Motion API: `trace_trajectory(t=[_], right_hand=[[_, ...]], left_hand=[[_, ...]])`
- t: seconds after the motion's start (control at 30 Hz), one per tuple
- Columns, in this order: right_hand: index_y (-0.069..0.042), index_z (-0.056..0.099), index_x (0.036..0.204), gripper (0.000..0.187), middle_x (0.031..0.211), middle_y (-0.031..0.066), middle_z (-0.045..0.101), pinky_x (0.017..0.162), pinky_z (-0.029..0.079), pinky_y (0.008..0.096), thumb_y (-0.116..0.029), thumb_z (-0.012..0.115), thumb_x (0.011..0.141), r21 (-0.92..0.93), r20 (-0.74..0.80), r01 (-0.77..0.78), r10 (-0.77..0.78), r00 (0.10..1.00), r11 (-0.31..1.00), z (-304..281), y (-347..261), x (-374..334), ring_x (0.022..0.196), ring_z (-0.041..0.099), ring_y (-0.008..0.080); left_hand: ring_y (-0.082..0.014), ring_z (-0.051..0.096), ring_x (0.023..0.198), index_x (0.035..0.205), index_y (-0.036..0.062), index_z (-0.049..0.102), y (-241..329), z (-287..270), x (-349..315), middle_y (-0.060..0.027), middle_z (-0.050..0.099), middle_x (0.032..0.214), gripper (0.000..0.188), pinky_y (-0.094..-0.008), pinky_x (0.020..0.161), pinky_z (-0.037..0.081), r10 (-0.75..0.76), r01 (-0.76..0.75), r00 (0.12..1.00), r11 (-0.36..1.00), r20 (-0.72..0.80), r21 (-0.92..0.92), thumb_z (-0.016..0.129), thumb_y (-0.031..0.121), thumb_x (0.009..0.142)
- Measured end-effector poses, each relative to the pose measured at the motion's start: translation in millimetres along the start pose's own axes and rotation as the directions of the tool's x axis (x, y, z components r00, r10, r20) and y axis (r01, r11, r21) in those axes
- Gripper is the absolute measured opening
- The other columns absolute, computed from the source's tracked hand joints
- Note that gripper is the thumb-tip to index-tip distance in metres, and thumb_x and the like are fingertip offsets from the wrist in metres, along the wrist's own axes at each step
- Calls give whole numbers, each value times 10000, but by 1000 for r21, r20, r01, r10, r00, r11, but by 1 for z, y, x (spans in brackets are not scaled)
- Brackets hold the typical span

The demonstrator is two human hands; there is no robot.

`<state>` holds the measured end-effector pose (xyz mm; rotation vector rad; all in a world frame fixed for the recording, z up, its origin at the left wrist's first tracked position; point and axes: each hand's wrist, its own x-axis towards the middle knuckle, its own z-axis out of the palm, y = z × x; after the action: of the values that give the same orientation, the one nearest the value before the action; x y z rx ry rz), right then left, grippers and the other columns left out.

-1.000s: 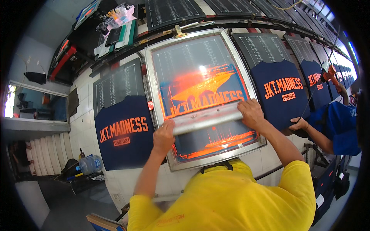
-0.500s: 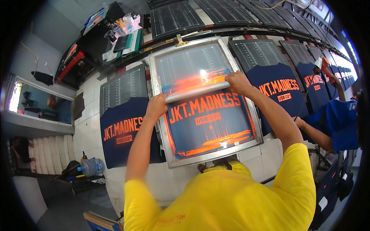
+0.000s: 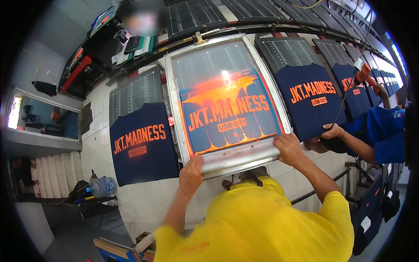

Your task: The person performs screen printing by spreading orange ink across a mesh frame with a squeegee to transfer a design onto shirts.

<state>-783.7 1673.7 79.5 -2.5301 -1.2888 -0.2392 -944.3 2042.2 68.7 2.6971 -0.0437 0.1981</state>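
Note:
A metal-framed printing screen (image 3: 169, 83) lies in front of me over a board. Orange ink (image 3: 218, 90) is smeared across its mesh, with several streaks running down through the lettering. Along the screen's near edge lies a long silver squeegee (image 3: 240, 159), spanning between my hands. My left hand (image 3: 191, 172) is closed round its left end, at the near left corner of the frame. My right hand (image 3: 289, 149) grips its right end by the near right corner. The squeegee's blade is hidden beneath its holder.
Navy shirts with orange lettering lie on boards to the left (image 3: 144, 153) and right (image 3: 312, 98). At the right, a person in blue (image 3: 379, 135) holds an orange heat gun (image 3: 361, 75). A water jug (image 3: 103, 187) stands at the left. Dark boards (image 3: 196, 17) line the far side.
Both my hands have brought the squeegee from the screen's middle down to its near edge. Orange ink now streaks over the lettering. At the right, the other person's lower hand has shifted slightly.

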Motion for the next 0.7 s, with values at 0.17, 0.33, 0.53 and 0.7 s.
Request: trace_trajectory(t=[0.17, 0.33, 0.53, 0.7], right_hand=[[-33, 603, 874, 336, 975, 116, 665, 756, 447, 398, -21, 722, 561, -49, -50, 21, -23, 998, 999, 22, 12, 1, 870, 619, 280], [-40, 599, 846, 321, 899, 102, 641, 745, 444, 411, -48, 741, 558, -58, 29, 13, -11, 1000, 998, 28, 48, 60, 822, 612, 290], [-77, 619, 827, 278, 829, 99, 642, 741, 448, 425, -110, 771, 596, -140, 34, -18, 23, 999, 990, 43, 103, 146, 804, 623, 305], [-76, 643, 808, 227, 798, 130, 676, 763, 480, 440, -161, 779, 646, -116, 167, -24, 43, 985, 993, 40, 131, 200, 808, 664, 336]], left_hand=[[-286, 689, 1007, 1029, 13, 643, -17, 20, 6, -115, 674, 1123, 415, -356, 808, 582, 148, -135, 981, 985, -126, 106, 634, -95, 628], [-281, 686, 1000, 1028, 41, 641, -42, 6, 73, -102, 682, 1079, 397, -366, 816, 581, 146, -136, 985, 986, -97, 99, 638, -70, 647], [-337, 683, 891, 997, 42, 645, -91, 7, 172, -137, 683, 1021, 326, -419, 753, 570, 136, -127, 986, 987, -96, 95, 640, -51, 684], [-381, 678, 832, 952, 40, 694, -103, -9, 211, -175, 695, 908, 244, -453, 742, 553, 107, -103, 993, 991, -43, 88, 627, 3, 721]])
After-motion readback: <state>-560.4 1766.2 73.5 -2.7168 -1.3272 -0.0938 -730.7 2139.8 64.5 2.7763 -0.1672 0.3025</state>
